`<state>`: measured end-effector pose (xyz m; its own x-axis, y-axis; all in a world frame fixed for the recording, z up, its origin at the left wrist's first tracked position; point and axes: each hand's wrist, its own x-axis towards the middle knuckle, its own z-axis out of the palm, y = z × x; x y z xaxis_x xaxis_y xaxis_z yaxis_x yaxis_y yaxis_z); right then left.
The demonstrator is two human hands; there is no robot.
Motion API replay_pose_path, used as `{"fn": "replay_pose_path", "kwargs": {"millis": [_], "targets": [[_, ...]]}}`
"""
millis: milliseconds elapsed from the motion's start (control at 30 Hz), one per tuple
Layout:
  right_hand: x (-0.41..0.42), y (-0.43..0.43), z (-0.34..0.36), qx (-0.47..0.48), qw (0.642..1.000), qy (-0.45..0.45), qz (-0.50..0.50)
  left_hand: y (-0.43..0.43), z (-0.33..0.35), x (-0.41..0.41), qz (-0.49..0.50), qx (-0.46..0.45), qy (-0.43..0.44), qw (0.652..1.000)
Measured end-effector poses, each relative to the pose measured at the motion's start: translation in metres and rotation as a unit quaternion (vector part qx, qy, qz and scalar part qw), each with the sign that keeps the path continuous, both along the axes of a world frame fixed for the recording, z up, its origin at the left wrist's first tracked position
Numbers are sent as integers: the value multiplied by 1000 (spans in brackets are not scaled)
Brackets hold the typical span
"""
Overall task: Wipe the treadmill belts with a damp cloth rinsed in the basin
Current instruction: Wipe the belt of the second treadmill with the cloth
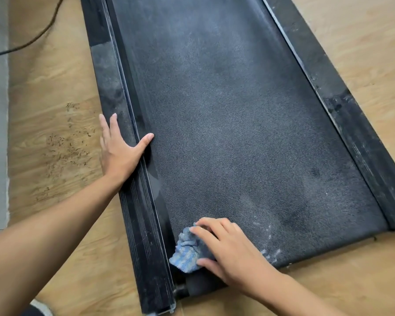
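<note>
Head view, looking down along a treadmill lying on a wooden floor (55, 169). The dark, dusty treadmill belt (237, 133) runs from the near edge to the far edge of the frame, bordered by a black left side rail (135, 213) and a black right side rail (351, 124). A bunched blue cloth (185, 250) lies on the near left corner of the belt, just beside the left rail. The right hand (228, 249) grasps the cloth against the belt: bent fingers rest over its far side and the thumb lies along its near side. The left hand (119, 151) is released and flat, palm on the left rail farther along, fingers straight and pointing away, thumb spread across onto the belt edge. Pale streaks mark the belt to the right of the cloth. The end roller (198, 287) shows below the belt's near edge. A dark cable (35, 38) crosses the floor at far left, and brown scuff marks (66, 144) lie on the floor left of the rail.
</note>
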<state>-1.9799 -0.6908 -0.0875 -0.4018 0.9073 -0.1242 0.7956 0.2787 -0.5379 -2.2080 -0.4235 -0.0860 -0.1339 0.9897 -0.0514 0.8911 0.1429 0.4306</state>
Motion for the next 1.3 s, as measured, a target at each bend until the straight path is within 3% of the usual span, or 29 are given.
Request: {"fn": "replay_pose_path", "kwargs": {"millis": [100,267,433,533,633,800,900,967,1033,1133,1233,1300], "targets": [[-10,14,5,-33,999,-25,28,0,0,0,1,0,-1,1000],[-16,36,26,-63,995,18,69,-1,2,1,3,0,0,1000],[-5,37,31,-198,976,81,41,0,1,0,3,1,-4,1000],[-2,34,30,-159,985,24,63,0,0,0,3,1,-1,1000],[-9,33,29,-117,988,24,103,0,1,1,3,3,0,1000],[-13,34,38,-186,974,126,40,0,0,1,4,2,-2,1000],[-5,37,41,-179,974,135,38,0,1,0,5,0,-5,1000],[7,42,47,-128,981,145,14,0,1,0,5,0,-8,1000],[21,48,56,-20,987,152,-38,0,2,0,6,1,-9,1000],[38,40,48,75,996,55,-2,0,2,0,7,0,-14,1000],[42,13,33,24,996,-76,31,0,1,0,7,1,-20,1000],[40,0,29,12,996,-84,7,1,1,0,8,3,-20,1000]]}}
